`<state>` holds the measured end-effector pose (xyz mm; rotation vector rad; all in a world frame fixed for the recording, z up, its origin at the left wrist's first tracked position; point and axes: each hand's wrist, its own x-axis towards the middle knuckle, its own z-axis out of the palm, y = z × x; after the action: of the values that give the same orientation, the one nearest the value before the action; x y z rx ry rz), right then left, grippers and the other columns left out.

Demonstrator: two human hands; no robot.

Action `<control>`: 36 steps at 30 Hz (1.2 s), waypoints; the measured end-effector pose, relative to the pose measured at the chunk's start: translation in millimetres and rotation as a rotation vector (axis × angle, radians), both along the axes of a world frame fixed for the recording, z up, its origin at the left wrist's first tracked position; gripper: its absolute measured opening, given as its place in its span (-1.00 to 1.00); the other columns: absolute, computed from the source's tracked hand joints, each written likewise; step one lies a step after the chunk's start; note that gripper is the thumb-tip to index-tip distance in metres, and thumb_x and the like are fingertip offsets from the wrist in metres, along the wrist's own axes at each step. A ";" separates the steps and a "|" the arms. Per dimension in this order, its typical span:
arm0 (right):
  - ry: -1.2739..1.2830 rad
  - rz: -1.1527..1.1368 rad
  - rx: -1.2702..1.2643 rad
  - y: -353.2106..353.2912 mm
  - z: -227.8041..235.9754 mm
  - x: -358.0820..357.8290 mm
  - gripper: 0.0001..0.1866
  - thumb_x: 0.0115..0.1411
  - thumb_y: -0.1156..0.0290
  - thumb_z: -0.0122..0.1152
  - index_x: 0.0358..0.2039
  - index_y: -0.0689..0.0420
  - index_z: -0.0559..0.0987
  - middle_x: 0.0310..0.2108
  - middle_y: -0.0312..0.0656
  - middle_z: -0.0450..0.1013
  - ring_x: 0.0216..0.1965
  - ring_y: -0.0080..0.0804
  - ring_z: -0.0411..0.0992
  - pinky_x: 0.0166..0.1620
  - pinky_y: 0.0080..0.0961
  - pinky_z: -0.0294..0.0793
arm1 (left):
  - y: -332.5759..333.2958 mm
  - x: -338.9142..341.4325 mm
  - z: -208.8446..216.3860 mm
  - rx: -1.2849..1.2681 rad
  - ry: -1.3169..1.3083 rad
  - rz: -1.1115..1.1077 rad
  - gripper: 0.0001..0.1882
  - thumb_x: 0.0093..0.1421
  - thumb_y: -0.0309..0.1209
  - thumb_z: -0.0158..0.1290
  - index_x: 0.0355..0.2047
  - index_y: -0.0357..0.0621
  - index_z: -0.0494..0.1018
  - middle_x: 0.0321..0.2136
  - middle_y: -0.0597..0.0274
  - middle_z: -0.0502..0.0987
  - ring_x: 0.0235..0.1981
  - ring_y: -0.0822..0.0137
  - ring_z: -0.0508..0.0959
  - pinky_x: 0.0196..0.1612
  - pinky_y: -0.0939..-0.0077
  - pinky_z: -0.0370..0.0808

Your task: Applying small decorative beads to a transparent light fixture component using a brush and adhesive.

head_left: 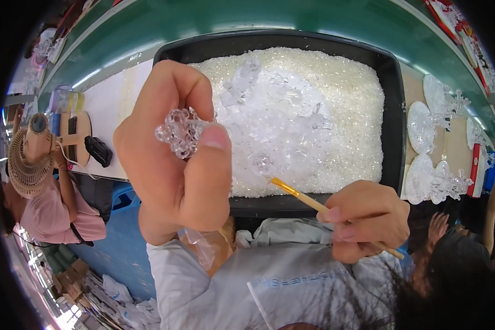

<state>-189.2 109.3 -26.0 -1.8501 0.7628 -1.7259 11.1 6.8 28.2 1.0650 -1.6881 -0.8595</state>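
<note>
My left hand pinches a knobbly clear plastic ornament between thumb and fingers, above the left part of a black tray. More clear plastic, a broad rounded piece with raised shapes, shows beyond the hand; whether it joins the held part I cannot tell. My right hand grips a paintbrush with a pale handle and yellow-orange bristles. The brush points up and left, its tip near the tray's front edge and the clear piece. White sparkling flakes fill the tray.
Several clear ornaments with round bases stand right of the tray. At the left are a beige fan and a small black object. A green panel runs behind. People sit at both sides.
</note>
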 end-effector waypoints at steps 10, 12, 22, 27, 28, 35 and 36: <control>-0.020 -0.084 -0.034 -0.2 -2.8 2.5 -0.83 -0.13 0.67 0.22 -0.46 0.22 0.48 -0.41 0.05 0.54 -0.64 -0.28 0.46 -0.59 -0.49 0.52 | -5.4 3.9 -1.8 -0.043 0.028 -0.014 -0.75 -0.07 -0.34 0.01 -0.48 -0.29 0.29 -0.60 0.42 0.20 -0.57 0.59 0.13 -0.52 0.65 0.00; 0.006 -0.017 -0.037 -0.6 -2.6 -0.7 -0.84 -0.13 0.64 0.24 -0.48 0.21 0.48 -0.42 0.06 0.54 -0.64 -0.29 0.47 -0.59 -0.49 0.52 | -6.7 5.9 -2.4 -0.097 0.029 -0.061 -0.78 -0.05 -0.38 0.02 -0.49 -0.31 0.33 -0.63 0.39 0.25 -0.61 0.58 0.15 -0.56 0.65 0.03; 0.095 0.029 -0.013 -2.4 1.2 0.4 -0.78 -0.17 0.62 0.34 -0.46 0.25 0.50 -0.41 0.08 0.54 -0.61 -0.24 0.52 -0.57 -0.44 0.56 | -6.4 6.0 -4.2 -0.106 0.018 -0.076 -0.84 -0.02 -0.43 0.00 -0.49 -0.30 0.33 -0.63 0.40 0.24 -0.61 0.58 0.14 -0.56 0.66 0.03; 0.171 -0.008 -0.054 -2.2 3.4 3.0 -0.76 -0.15 0.62 0.37 -0.42 0.27 0.51 -0.38 0.10 0.54 -0.57 -0.18 0.54 -0.53 -0.41 0.58 | -4.1 -0.1 -2.7 -0.135 0.010 -0.082 -0.87 0.00 -0.47 -0.01 -0.48 -0.31 0.33 -0.64 0.35 0.24 -0.62 0.55 0.17 -0.58 0.64 0.09; 0.167 -0.002 -0.054 -3.3 3.1 2.9 -0.76 -0.15 0.62 0.37 -0.42 0.27 0.51 -0.38 0.10 0.54 -0.57 -0.18 0.54 -0.53 -0.41 0.58 | -0.8 -1.4 -1.8 -0.091 -0.009 -0.057 -0.82 0.00 -0.42 -0.02 -0.46 -0.29 0.30 -0.59 0.39 0.20 -0.56 0.57 0.14 -0.52 0.65 0.04; 0.262 0.031 -0.109 -2.7 6.7 0.9 -0.71 -0.12 0.60 0.43 -0.37 0.30 0.51 -0.33 0.13 0.52 -0.51 -0.12 0.56 -0.50 -0.41 0.60 | 0.5 -5.6 0.3 -0.096 -0.033 -0.033 -0.78 0.02 -0.36 -0.03 -0.45 -0.27 0.25 -0.55 0.44 0.15 -0.49 0.60 0.11 -0.44 0.65 -0.02; 0.246 0.041 -0.123 -2.8 4.5 1.7 -0.71 -0.13 0.61 0.43 -0.38 0.32 0.51 -0.33 0.14 0.52 -0.50 -0.10 0.57 -0.50 -0.41 0.60 | 1.8 -5.0 0.1 -0.095 -0.038 -0.028 -0.78 0.02 -0.36 -0.03 -0.45 -0.27 0.25 -0.55 0.44 0.15 -0.49 0.60 0.11 -0.44 0.65 -0.02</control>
<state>-187.5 106.5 -21.4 -2.1754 0.7185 -1.5686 6.0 8.5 28.3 1.0016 -1.7618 -0.7732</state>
